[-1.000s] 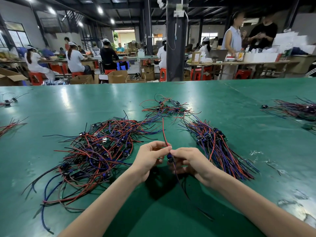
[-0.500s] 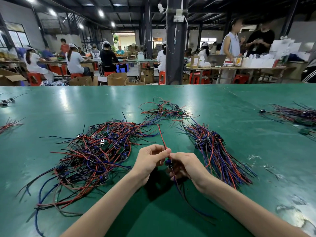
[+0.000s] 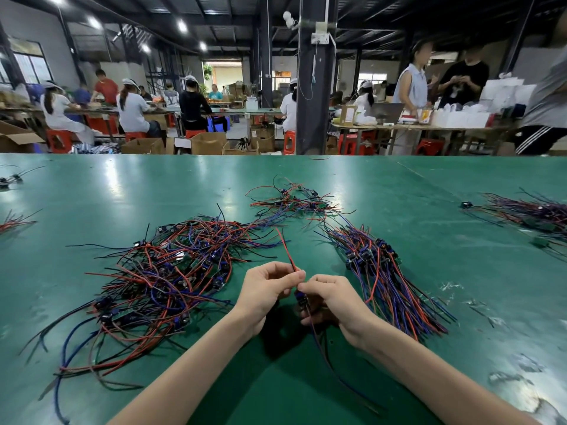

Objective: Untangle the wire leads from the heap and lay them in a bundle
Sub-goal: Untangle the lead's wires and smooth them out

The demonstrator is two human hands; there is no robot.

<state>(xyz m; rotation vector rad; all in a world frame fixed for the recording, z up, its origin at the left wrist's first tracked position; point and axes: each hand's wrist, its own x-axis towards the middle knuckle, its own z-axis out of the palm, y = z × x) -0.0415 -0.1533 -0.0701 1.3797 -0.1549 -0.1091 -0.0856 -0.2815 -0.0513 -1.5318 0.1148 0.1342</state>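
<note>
Works at near centre over a green table (image 3: pixel 429 210), with left hand (image 3: pixel 265 291) and right hand (image 3: pixel 333 299) almost touching. Holds one wire lead (image 3: pixel 287 250) between them.

With the left hand, pinches the lead's red strand between thumb and curled forefinger; above the pinch, rising far and slightly left, free in the air. With the right hand, grips the lead's small dark module (image 3: pixel 302 299) in curled fingers, just below the left thumb. From the module, dark strands (image 3: pixel 325 357) trailing toward the near edge between the two forearms.

To the left of the hands, the heap (image 3: pixel 165 277): a wide tangle of red, blue and black leads with small dark modules, sprawling from mid-table to the near left.

Just right of the right hand, the bundle (image 3: pixel 383 277): leads lying side by side, modules together at the far end, loose ends fanning near and right.

Farther off, beyond both, a smaller tangle (image 3: pixel 294 200), joined to the heap by a few stray wires. At the far right edge, another pile of leads (image 3: pixel 534 213); at the left edge, a few red wires (image 3: pixel 13 220). Right of the bundle, pale scraps (image 3: pixel 451 285) on the table.

Beyond the table, a dark pillar (image 3: pixel 313 87) and seated workers (image 3: pixel 132 108) at benches.
</note>
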